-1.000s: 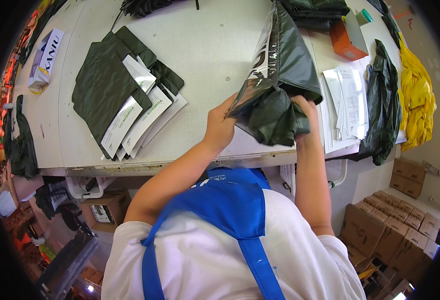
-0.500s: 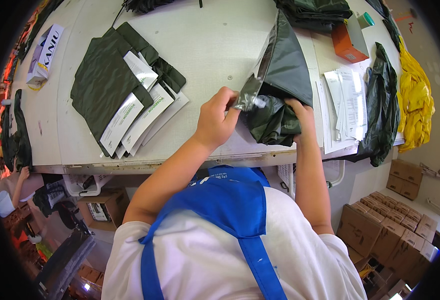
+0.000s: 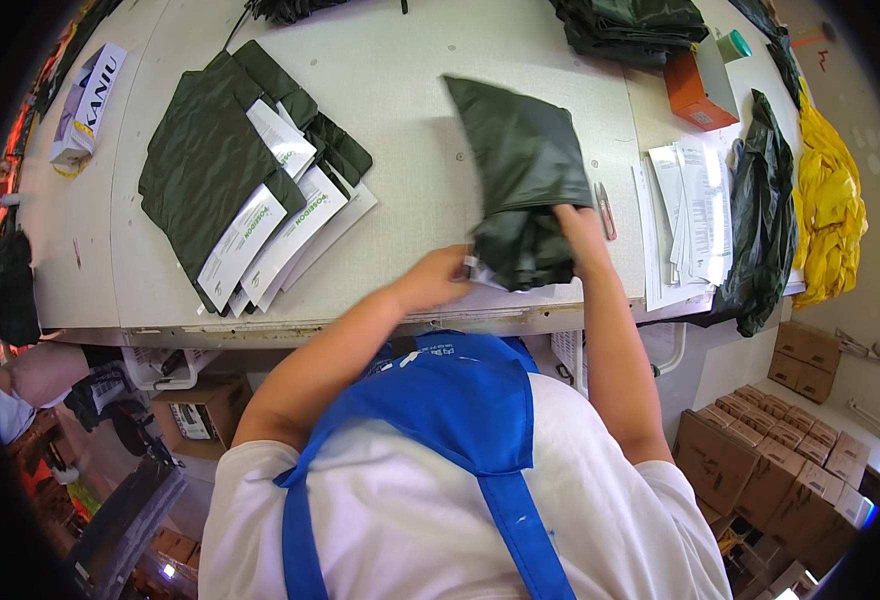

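Observation:
Between my hands is a dark green fabric pouch (image 3: 530, 145), its pointed end away from me and a bunched fold of the same cloth at its near end. My right hand (image 3: 583, 238) grips the pouch's right edge by the bunched cloth. At the lower left of the bundle, my left hand (image 3: 438, 278) has its fingers closed at the cloth's edge, slightly blurred; a small pale bit shows beside them. On the table to the left lie flat dark green pouches (image 3: 205, 160) with white printed cards (image 3: 290, 225) sticking out.
Right of the pouch lies a small slim tool (image 3: 605, 210). Beyond it are paper sheets (image 3: 695, 210), dark green cloth (image 3: 765, 220), yellow cloth (image 3: 828, 200) and an orange box (image 3: 700, 85). A white box (image 3: 90, 105) stands far left. Cartons (image 3: 760, 450) are stacked below right.
The pouch has turned over and come nearer, its clear shiny side no longer showing. My left hand has moved down toward the table edge. The slim tool is now uncovered.

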